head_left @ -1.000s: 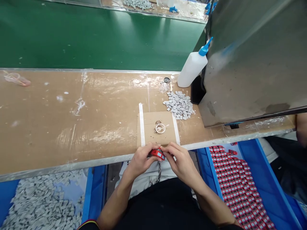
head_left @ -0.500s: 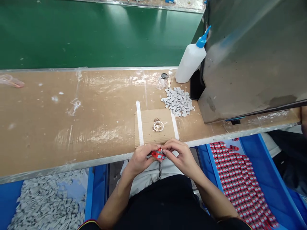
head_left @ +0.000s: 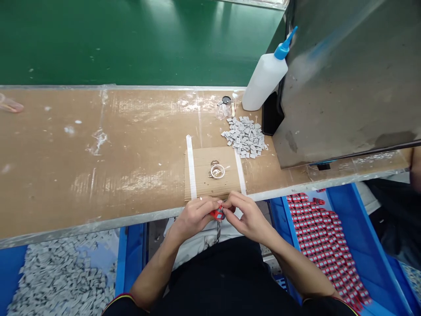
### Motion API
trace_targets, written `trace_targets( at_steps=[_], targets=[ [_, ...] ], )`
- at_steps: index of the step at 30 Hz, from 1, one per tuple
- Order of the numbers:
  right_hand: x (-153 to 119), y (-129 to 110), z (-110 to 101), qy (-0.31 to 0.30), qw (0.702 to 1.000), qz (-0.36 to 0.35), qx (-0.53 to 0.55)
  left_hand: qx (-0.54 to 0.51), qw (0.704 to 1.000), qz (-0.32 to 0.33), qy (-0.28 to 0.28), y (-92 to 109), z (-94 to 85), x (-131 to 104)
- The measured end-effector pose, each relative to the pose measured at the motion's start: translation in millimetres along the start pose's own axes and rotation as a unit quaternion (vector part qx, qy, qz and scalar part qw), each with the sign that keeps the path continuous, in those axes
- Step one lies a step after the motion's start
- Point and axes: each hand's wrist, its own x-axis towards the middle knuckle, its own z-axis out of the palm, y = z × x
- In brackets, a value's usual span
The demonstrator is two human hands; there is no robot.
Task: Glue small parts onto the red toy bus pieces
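Both my hands meet just below the bench's front edge, pinching one small red part (head_left: 217, 214) between their fingertips. My left hand (head_left: 195, 215), with a ring on one finger, grips its left side. My right hand (head_left: 247, 215) grips its right side from above. Just beyond the hands, a taped-down cardboard square (head_left: 204, 180) carries a small clear ring (head_left: 217, 171) with glue marks around it. A pile of small grey pieces (head_left: 245, 136) lies further back, to the right of the square.
A white squeeze bottle with a blue nozzle (head_left: 265, 79) leans against a grey metal housing (head_left: 348, 74) at the right. A blue bin of red parts (head_left: 324, 245) sits lower right, a blue bin of grey pieces (head_left: 52, 276) lower left. A green belt (head_left: 131, 39) runs behind the bench.
My hands have stayed together on the red part, fingers shifting slightly over it. The view has tilted down a little and swung right, so the bench sits higher in the picture.
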Motion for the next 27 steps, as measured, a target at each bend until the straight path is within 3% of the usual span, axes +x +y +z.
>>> trace_targets(
  at_steps=[6,14,19,23,27],
  targets=[
    [1,9,-5,-0.032,0.988,0.062,0.138,0.045,0.996,0.073,0.033,-1,3.5,4],
    [1,8,5,-0.064,0.963,0.15,0.213,0.063,0.993,0.101,0.014,1,-0.5,5],
    [-2,8,5,-0.068,0.96,0.153,0.226,0.083,0.987,0.141,0.012,3,-4.3,5],
    [-10,3,8,-0.026,0.955,0.119,0.269,0.095,0.982,0.158,0.051,9,-3.2,-4],
    [-20,0,26,0.001,0.915,0.114,0.387,0.035,0.985,0.1,0.133,14,5.0,-19]
  ],
)
